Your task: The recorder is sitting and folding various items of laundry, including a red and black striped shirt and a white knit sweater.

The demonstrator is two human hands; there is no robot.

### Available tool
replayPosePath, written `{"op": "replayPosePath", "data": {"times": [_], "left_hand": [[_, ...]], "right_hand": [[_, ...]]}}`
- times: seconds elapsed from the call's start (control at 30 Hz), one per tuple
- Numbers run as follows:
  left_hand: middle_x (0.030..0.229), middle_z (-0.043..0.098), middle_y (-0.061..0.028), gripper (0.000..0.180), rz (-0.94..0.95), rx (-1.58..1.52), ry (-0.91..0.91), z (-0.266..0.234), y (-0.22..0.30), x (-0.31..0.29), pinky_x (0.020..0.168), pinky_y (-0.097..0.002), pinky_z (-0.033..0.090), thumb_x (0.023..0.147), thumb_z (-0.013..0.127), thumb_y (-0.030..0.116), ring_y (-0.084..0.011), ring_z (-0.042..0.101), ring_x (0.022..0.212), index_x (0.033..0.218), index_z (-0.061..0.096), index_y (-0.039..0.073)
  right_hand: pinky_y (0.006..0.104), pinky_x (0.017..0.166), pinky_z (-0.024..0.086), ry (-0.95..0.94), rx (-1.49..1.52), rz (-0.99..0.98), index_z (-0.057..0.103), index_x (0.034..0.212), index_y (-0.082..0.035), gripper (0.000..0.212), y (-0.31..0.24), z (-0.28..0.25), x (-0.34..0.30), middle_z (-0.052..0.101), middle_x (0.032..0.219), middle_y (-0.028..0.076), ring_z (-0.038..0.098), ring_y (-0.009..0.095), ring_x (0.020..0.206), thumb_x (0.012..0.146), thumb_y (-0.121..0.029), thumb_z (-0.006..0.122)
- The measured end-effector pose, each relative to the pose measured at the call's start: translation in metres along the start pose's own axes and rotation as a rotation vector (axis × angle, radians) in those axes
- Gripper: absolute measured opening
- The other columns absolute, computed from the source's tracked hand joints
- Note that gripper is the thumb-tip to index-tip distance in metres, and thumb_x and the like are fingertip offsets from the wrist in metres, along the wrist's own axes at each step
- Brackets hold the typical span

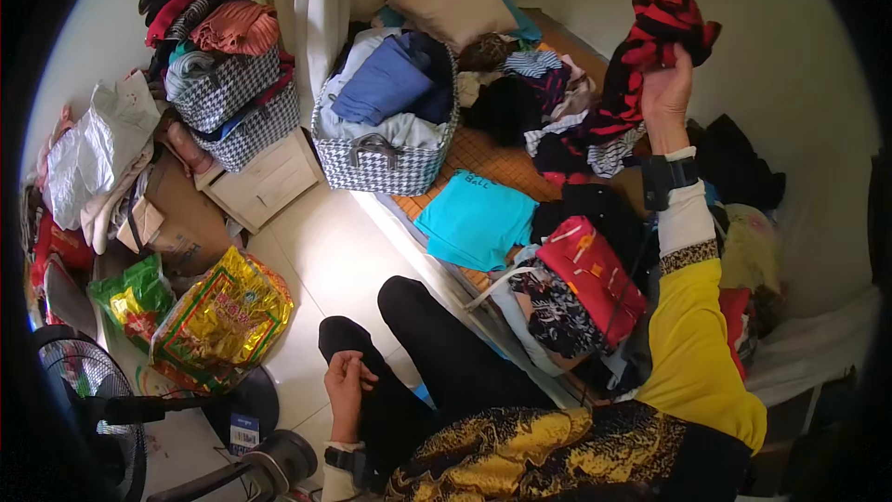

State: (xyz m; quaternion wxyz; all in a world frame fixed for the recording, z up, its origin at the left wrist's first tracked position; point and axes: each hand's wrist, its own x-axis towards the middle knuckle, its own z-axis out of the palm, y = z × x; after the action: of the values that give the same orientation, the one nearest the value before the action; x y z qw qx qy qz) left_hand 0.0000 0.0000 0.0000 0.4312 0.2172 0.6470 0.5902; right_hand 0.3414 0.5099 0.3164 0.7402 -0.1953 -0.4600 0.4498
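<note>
— What does the right hand (667,98) have?
— It grips a red-and-black cloth (655,33), raised, the lower part hanging beside the clothes pile (560,98).
— And the left hand (347,386)?
— Loosely curled at the left leg (383,423); I can't tell if it pinches anything.
— Nearby?
— A turquoise shirt (476,221), between the basket (390,163) and the red bag (587,284).

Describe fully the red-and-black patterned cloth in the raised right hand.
The red-and-black patterned cloth looks like soft fabric, crumpled rather than folded. The bare right hand grips it: one part bunches at the top, the rest hangs left of the wrist. Its lower end merges visually with the heaped multicoloured clothes, so contact there is unclear.
</note>
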Motion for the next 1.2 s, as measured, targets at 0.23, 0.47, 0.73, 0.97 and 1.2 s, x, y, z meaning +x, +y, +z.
{"op": "replayPosePath", "data": {"times": [0.23, 0.47, 0.73, 0.97, 1.2], "left_hand": [[0.076, 0.062, -0.0043, 0.013, 0.019, 0.043, -0.031, 0.000, -0.006, -0.018, 0.053, -0.0210, 0.048, 0.101, 0.050, 0.012, -0.0123, 0.063, 0.063, 0.107, 0.057, 0.003], [0.135, 0.050, -0.0161, 0.066, 0.351, 0.010, -0.118, 0.031, 0.006, -0.018, 0.094, -0.0325, 0.047, 0.088, 0.068, 0.007, -0.0225, 0.055, 0.117, 0.145, 0.034, 0.002], [0.120, 0.063, -0.0127, 0.082, 0.610, 0.344, 0.010, 0.032, 0.064, -0.028, 0.105, -0.0400, 0.037, 0.070, 0.085, 0.020, -0.0294, 0.053, 0.121, 0.141, 0.047, 0.004], [0.091, 0.064, -0.0074, 0.045, 0.217, 0.213, -0.306, 0.038, 0.048, -0.036, 0.075, -0.0259, 0.048, 0.096, 0.063, 0.026, -0.0086, 0.057, 0.082, 0.131, 0.054, -0.001], [0.102, 0.065, -0.0064, 0.048, 0.018, -0.007, -0.367, 0.068, 0.020, -0.011, 0.080, -0.0275, 0.049, 0.098, 0.060, 0.037, -0.0128, 0.061, 0.090, 0.127, 0.051, 0.000]], "right_hand": [[0.0440, 0.097, 0.046, -0.581, 0.529, -0.011, 0.062, 0.117, -0.011, 0.031, -0.103, 0.100, -0.078, 0.068, 0.109, 0.006, 0.059, 0.026, 0.107, 0.095, -0.030, 0.052], [0.0446, 0.104, 0.043, -0.543, 0.635, 0.415, 0.059, 0.125, -0.010, 0.042, -0.091, 0.147, -0.206, 0.064, 0.122, 0.007, 0.056, 0.029, 0.117, 0.097, -0.041, 0.053], [0.0380, 0.095, 0.046, -0.619, 0.748, 1.012, 0.059, 0.106, -0.010, 0.035, 0.001, 0.137, -0.331, 0.055, 0.103, 0.005, 0.050, 0.024, 0.102, 0.093, -0.042, 0.062], [0.0315, 0.069, 0.034, -0.814, 0.798, 0.985, 0.043, 0.077, -0.013, 0.035, 0.011, 0.137, -0.364, 0.044, 0.069, 0.000, 0.040, 0.018, 0.070, 0.094, -0.042, 0.053], [0.0283, 0.060, 0.025, -0.916, 0.956, 1.237, 0.038, 0.072, -0.016, 0.036, -0.005, 0.130, -0.389, 0.033, 0.058, -0.005, 0.028, 0.014, 0.059, 0.100, -0.039, 0.041]]}}
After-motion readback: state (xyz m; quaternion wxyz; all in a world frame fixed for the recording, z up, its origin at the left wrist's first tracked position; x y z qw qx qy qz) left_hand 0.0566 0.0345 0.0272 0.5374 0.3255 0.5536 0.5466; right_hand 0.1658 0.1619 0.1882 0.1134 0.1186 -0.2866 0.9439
